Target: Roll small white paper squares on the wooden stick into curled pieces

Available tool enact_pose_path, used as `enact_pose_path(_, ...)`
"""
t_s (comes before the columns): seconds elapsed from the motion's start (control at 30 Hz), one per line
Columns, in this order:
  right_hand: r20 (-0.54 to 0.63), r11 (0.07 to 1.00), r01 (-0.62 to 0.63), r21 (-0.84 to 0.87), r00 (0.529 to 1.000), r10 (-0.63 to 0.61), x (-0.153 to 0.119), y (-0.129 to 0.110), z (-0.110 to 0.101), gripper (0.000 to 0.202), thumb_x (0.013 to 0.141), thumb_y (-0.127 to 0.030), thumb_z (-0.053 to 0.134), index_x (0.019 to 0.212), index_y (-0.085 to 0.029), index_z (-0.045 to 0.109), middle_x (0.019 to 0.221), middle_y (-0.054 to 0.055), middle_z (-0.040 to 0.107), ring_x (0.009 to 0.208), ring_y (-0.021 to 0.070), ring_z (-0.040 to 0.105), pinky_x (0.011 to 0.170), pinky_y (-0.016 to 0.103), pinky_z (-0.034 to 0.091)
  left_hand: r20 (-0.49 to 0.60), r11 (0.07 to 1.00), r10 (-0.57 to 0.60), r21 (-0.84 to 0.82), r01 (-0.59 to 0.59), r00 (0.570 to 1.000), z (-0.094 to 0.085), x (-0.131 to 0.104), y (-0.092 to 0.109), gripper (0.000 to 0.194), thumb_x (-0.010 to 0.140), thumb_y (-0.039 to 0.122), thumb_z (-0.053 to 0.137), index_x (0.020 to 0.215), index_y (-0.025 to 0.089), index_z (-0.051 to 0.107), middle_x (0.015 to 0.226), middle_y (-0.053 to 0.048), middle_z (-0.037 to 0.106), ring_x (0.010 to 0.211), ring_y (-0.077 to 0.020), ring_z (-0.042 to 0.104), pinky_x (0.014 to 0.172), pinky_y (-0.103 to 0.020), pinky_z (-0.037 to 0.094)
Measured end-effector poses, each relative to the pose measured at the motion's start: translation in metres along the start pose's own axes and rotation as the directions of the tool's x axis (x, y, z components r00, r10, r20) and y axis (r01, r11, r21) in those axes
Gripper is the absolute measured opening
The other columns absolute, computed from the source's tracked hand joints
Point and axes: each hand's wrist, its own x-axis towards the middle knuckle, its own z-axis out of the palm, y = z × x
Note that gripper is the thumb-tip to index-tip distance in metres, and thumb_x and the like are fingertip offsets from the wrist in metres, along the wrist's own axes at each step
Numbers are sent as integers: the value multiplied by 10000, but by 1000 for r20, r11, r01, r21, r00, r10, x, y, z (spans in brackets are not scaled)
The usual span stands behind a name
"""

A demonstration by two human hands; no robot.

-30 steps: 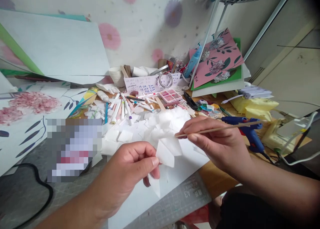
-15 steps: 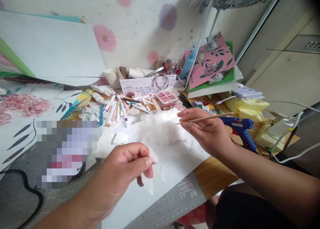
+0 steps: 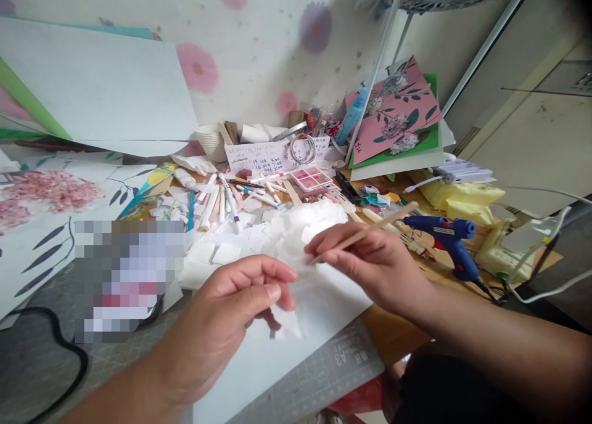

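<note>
My right hand (image 3: 365,257) is closed round a thin wooden stick (image 3: 383,222), whose lower tip points down and left. My left hand (image 3: 254,301) is curled over the white sheet (image 3: 259,368), with a small piece of thin white paper (image 3: 287,322) held at its lower fingers. Between and beyond the hands lies a heap of thin white pieces (image 3: 314,217). The stick's tip is close to the left hand's fingertips and the near side of the heap.
Markers (image 3: 229,202) and a pink palette (image 3: 309,179) lie behind the heap. A blue glue gun (image 3: 451,236) is at the right. A grey cutting mat (image 3: 342,362) extends under the white sheet. A black cable (image 3: 55,331) curves at the left.
My right hand has moved left and down with the stick, which is now more steeply tilted. My left hand's index finger has lifted and the paper piece sits lower in that hand.
</note>
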Motion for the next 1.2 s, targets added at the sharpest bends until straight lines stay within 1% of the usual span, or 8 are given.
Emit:
enact_pose_path(0.1,-141,993,-64,-101,989,49,7,20,-10,90,895,-207,657,826,-163,696,841,72,747,803,207,723,714,356,595,2,998,20,-52,-19,1000,1,2,1,125,737,194,687,830,234,762,844,11,739,817,-156,630,758,-255,488)
enact_pose_path(0.23,-280,969,-62,-237,960,-7,11,27,-21,74,846,-161,682,786,-191,711,984,84,723,1048,269,661,940,484,499,-11,999,33,10,-33,999,0,3,-1,132,740,179,746,851,248,762,874,17,733,863,-153,634,813,-259,472)
enact_pose_path(0.3,-290,962,-16,-273,955,-66,9,18,-20,87,833,-138,690,785,-206,717,985,68,708,1070,251,639,980,472,467,-14,998,40,40,-39,999,-1,3,-4,84,757,237,773,839,251,765,851,15,729,841,-151,622,780,-258,472)
enact_pose_path(0.4,-228,961,70,-266,964,-133,3,-5,-13,85,830,-132,709,822,-213,730,875,34,709,931,195,660,880,373,521,2,998,59,29,-59,998,-2,3,-7,64,766,288,795,816,255,772,858,12,735,839,-157,627,770,-263,487)
enact_pose_path(0.5,-41,987,140,-78,989,-144,-3,-25,-5,71,876,-139,690,918,-182,728,842,53,736,840,185,693,758,329,567,42,996,86,9,-86,995,-4,2,-9,53,791,302,790,815,256,778,868,15,743,840,-156,647,777,-257,505)
enact_pose_path(0.57,21,991,132,28,991,-133,-7,-32,0,76,889,-134,681,949,-155,723,862,78,747,840,196,708,751,339,583,66,995,98,4,-98,993,-5,2,-8,44,804,294,785,820,253,781,850,20,741,824,-146,649,771,-241,508)
enact_pose_path(0.9,98,978,150,143,981,-164,-8,-35,5,131,892,-99,674,1002,-154,717,851,75,747,857,179,709,758,304,590,57,999,49,-2,-49,997,-3,-1,-5,89,790,319,804,836,247,775,764,41,755,755,-132,656,727,-226,495)
enact_pose_path(1.2,108,983,151,100,981,-162,-7,-35,6,115,888,-89,671,978,-149,711,837,74,735,832,182,704,745,311,586,59,1000,23,7,-23,998,-3,-2,-4,86,790,308,798,797,228,767,745,42,750,742,-124,649,711,-214,486)
